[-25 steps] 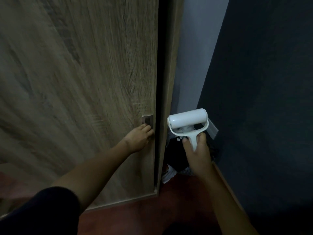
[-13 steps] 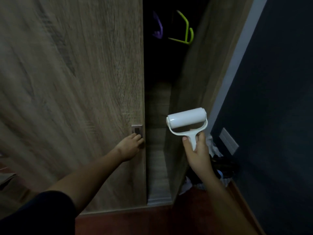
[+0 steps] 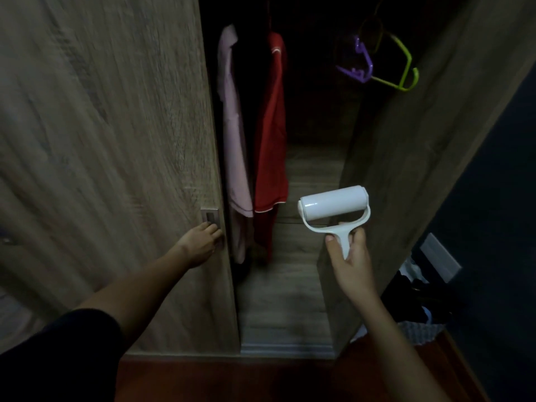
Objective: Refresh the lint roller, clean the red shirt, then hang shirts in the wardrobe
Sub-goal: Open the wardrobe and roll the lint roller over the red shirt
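The person's right hand (image 3: pixel 348 262) is gripping the white plastic lint roller (image 3: pixel 333 206), fingers wrapped round its handle. The left hand (image 3: pixel 200 242) is touching the wood-grain wardrobe door's (image 3: pixel 116 140) recessed metal pull (image 3: pixel 209 217), fingers together; whether they are hooking it cannot be told. The red shirt (image 3: pixel 271 134) is hanging inside, just beside a pale pink shirt (image 3: pixel 233 140).

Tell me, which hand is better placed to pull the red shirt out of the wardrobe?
Probably left. The left hand only touches the door handle, right beside the red shirt; the right hand is busy gripping the lint roller.
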